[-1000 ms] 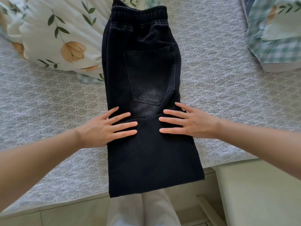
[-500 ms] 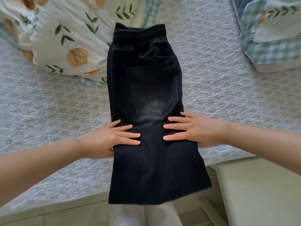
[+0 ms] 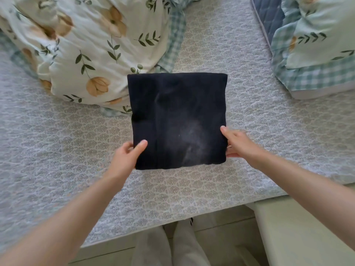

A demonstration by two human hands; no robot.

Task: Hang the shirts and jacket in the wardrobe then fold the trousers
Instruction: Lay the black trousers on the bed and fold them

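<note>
Right now the black trousers (image 3: 176, 120) are lying folded into a thick, nearly square bundle on the bed's quilted cover (image 3: 249, 169), a little way in from the near edge. Both hands are holding the bundle at its near corners. The left hand (image 3: 127, 156) is gripping the near left corner, with its thumb lying on top of the cloth and its other fingers curling round the edge. The right hand (image 3: 238, 143), somewhat blurred, is pinching the near right corner, thumb on top and fingers tucked beneath. Whether that near edge is lifting off the cover, I cannot tell.

The bundle's far left side is touching a floral duvet (image 3: 86, 54) heaped on the bed. A pillow (image 3: 317, 45) with a green checked frill is lying well apart at the far right. A cream piece of furniture (image 3: 307, 237) is standing just beside the bed, and the person's legs (image 3: 172, 246) are showing below its edge.
</note>
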